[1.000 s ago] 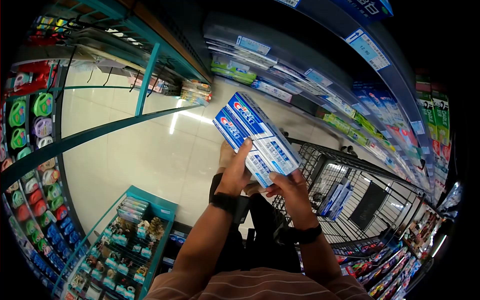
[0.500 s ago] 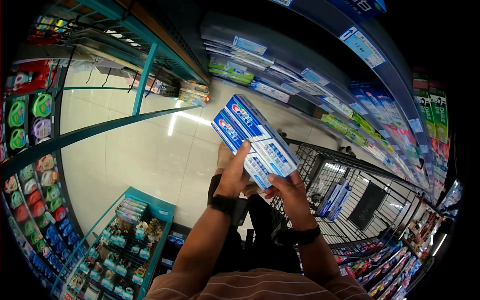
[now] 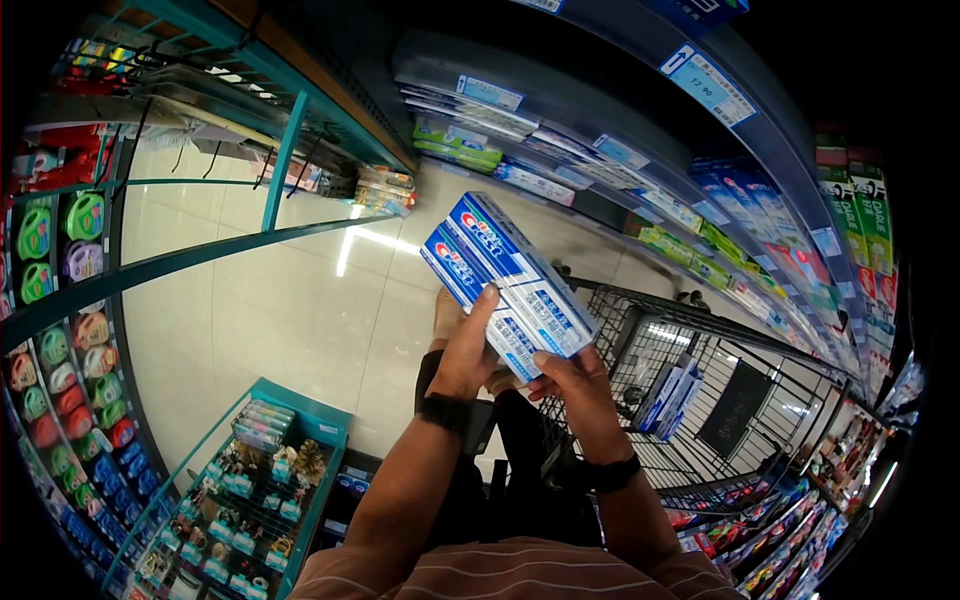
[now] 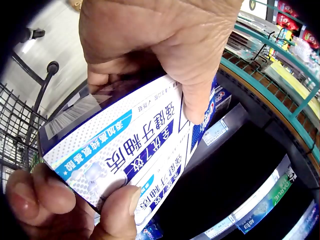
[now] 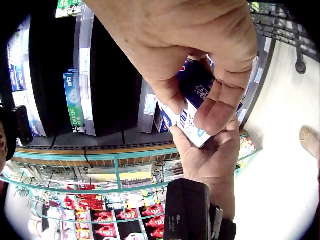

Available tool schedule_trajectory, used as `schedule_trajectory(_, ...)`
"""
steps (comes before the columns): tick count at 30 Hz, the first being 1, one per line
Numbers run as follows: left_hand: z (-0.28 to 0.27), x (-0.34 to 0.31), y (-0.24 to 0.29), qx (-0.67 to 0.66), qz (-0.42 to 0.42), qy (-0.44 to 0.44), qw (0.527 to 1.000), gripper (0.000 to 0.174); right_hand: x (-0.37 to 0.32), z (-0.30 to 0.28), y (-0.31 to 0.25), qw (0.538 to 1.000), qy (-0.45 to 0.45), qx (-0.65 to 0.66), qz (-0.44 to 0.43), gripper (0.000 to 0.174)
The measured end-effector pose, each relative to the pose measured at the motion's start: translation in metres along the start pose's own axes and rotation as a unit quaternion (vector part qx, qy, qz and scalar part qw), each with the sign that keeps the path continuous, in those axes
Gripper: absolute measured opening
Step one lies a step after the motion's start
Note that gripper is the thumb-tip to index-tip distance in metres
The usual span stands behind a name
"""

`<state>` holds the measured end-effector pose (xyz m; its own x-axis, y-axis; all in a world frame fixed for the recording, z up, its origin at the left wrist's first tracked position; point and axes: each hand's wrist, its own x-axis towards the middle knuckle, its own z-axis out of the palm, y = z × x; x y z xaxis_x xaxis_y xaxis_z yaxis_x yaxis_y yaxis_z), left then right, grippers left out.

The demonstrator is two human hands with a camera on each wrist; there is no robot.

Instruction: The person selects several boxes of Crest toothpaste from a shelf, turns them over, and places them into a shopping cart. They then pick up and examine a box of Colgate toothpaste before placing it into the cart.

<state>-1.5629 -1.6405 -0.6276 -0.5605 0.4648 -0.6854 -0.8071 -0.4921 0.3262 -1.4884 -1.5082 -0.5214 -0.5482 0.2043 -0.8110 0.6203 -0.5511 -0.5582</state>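
Two blue and white Crest toothpaste boxes (image 3: 510, 285), side by side with their printed faces up, are held in front of the body. The left hand (image 3: 468, 345) grips their left long side, its thumb on the printed face. At the lower right end the right hand (image 3: 582, 390) pinches them, thumb on top and fingers beneath. In the left wrist view the left hand (image 4: 165, 45) lies over the boxes (image 4: 125, 145), and the right thumb presses the near corner. The right wrist view shows the right hand (image 5: 200, 60) around the boxes (image 5: 192, 122), partly hiding them.
A wire shopping cart (image 3: 740, 360) with several blue and white boxes (image 3: 672, 398) stands at the right. Shelves of toothpaste (image 3: 560, 150) run along the upper right. A teal display rack (image 3: 240, 490) is at the lower left, and bottles (image 3: 85, 215) line the far left.
Both hands keep the same hold on the boxes, which have barely shifted. The shelves at the upper right have slid slightly left in the head view.
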Motion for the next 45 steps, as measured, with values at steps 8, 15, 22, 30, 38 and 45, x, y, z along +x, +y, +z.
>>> schedule_trajectory(8,0.008,-0.009,0.005,0.035,0.028,-0.024,0.999,0.060,-0.011,-0.005,-0.004,0.999,-0.020,0.029,-0.018,0.037)
schedule_trajectory(15,0.029,-0.036,0.026,0.032,0.026,-0.041,0.998,0.057,-0.041,-0.022,-0.025,0.998,-0.036,0.049,-0.003,0.037)
schedule_trajectory(22,0.046,-0.033,0.090,0.147,0.173,-0.033,0.973,0.058,-0.088,-0.055,-0.038,0.998,-0.050,0.042,0.004,0.044)
schedule_trajectory(30,0.145,-0.066,0.115,0.519,0.072,-0.106,0.845,0.054,-0.129,-0.105,-0.048,0.996,-0.074,0.034,-0.028,0.053)
schedule_trajectory(38,0.184,-0.054,0.081,0.486,-0.017,-0.093,0.869,0.061,-0.158,-0.151,-0.058,0.992,-0.080,0.080,-0.053,0.058)
schedule_trajectory(45,0.209,-0.060,0.059,0.454,-0.066,-0.117,0.881,0.043,-0.204,-0.167,-0.087,0.984,-0.093,0.081,-0.125,0.071)
